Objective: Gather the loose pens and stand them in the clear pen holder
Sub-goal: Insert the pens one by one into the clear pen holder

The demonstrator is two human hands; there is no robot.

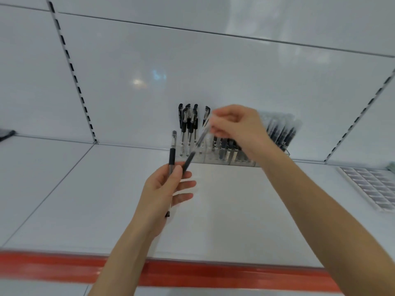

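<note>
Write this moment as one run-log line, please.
left hand: holds first pen upright | right hand: pinches second pen, tilted | clear pen holder: standing pens inside | stage: held pens not yet placed

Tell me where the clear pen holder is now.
In the head view the clear pen holder stands at the back of the shelf, behind the right hand, with packaged pens to its right.

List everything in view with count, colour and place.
shelf: one, white, underneath everything
clear pen holder: one, transparent, shelf's back
standing pens: about five, black and clear, holder's left end; more below right hand, uncounted
packaged pens: one blurred bundle, black, right of holder
grid tray: one, white, far right
edge strip: one, red, shelf front
left hand: one, grips upright pen
right hand: one, pinches slanted pen
</note>
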